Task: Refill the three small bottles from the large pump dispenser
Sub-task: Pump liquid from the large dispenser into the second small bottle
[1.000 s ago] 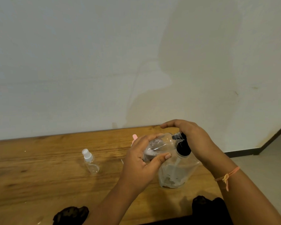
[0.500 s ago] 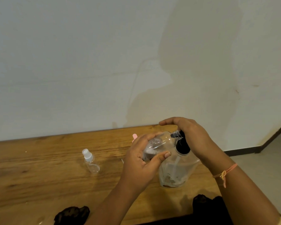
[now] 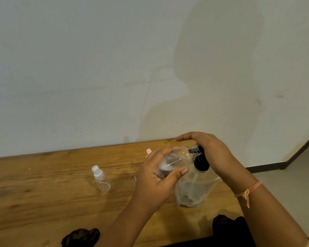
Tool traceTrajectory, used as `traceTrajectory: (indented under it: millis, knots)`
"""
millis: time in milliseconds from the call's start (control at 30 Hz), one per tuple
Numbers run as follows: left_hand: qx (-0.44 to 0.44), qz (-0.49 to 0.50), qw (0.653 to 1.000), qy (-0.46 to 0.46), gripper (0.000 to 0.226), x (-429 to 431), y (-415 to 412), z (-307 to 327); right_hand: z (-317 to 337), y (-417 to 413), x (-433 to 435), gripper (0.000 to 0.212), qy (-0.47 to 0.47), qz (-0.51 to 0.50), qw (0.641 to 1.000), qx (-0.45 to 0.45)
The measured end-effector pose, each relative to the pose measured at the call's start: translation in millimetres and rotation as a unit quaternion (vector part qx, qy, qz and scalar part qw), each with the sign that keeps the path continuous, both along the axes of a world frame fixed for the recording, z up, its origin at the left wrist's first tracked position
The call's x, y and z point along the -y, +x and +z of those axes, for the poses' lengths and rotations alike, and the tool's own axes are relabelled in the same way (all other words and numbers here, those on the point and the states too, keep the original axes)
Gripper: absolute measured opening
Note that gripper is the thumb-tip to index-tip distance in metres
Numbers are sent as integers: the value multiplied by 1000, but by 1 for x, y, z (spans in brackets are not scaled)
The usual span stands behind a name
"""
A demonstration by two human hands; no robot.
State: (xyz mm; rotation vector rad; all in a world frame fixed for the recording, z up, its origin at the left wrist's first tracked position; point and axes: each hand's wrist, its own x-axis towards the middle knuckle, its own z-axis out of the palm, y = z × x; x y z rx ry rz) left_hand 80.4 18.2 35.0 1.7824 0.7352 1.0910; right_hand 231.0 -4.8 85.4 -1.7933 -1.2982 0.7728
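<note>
Head view. Left hand (image 3: pixel 155 180) grasps a small bottle (image 3: pixel 176 158), its long axis tilted with the neck up-right at the nozzle of the pump dispenser (image 3: pixel 194 190), which stands toward the worktop's (image 3: pixel 43 193) right end. Right hand (image 3: pixel 210 150), fingers relaxed, presses the pump.

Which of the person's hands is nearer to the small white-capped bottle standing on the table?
Left. The left hand, gripping a tilted clear bottle, is just right of the white-capped bottle; the right hand, on top of the pump dispenser, lies farther right.
</note>
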Motion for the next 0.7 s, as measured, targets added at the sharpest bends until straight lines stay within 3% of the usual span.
traceTrajectory:
  millis: [67, 233, 400, 700]
  knots:
    - [-4, 5, 1000, -4, 40, -1, 0, -2, 4, -1, 0, 42, 19, -5, 1000, -18]
    - [-18, 12, 1000, -14, 39, 2, 1, 0, -4, 3, 0, 38, -26, 44, 992, 114]
    - [-22, 1, 999, -25, 42, 4, 2, 2, -5, 2, -1, 40, -25, 43, 989, 136]
    - [20, 6, 1000, -23, 43, -2, 1, -4, -2, 4, -7, 43, -11, 4, 1000, 28]
